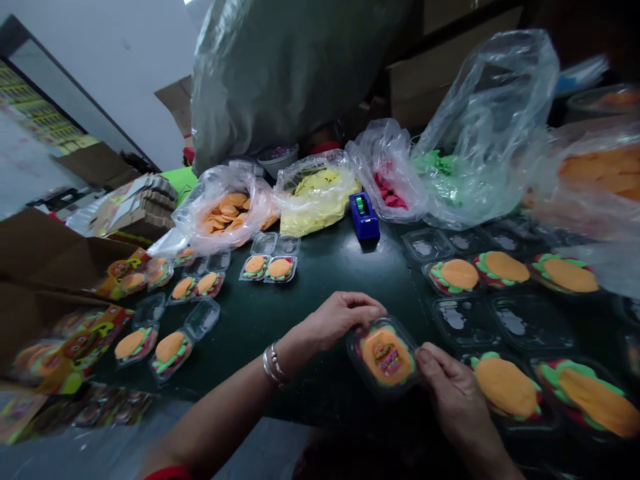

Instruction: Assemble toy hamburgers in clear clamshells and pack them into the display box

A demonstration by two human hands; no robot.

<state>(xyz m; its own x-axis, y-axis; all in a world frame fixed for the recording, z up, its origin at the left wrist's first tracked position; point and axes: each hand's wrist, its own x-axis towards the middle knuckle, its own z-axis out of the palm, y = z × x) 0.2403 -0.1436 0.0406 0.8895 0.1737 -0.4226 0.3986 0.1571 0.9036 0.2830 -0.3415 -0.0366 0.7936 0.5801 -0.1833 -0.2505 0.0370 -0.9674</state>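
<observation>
Between my hands, above the near edge of the dark table, is a clear plastic box (386, 358) with a toy burger inside. Its lid is down, and a small burger picture shows on top. My left hand (345, 317), with silver bangles at the wrist, grips the box's upper left corner. On the opposite side, my right hand (450, 383) pinches the edge between thumb and fingers. Close to my right hand lies an open box with another burger (506, 385). A blue tape dispenser (365, 217) stands farther back, beyond my hands.
Open burger boxes (455, 275) line the right side; more boxed burgers (173, 350) sit left. Along the back are plastic bags of orange discs (227, 213), yellow pieces (317, 193), red pieces (390, 190) and green pieces (440, 167). Cardboard boxes (45, 257) stand at far left.
</observation>
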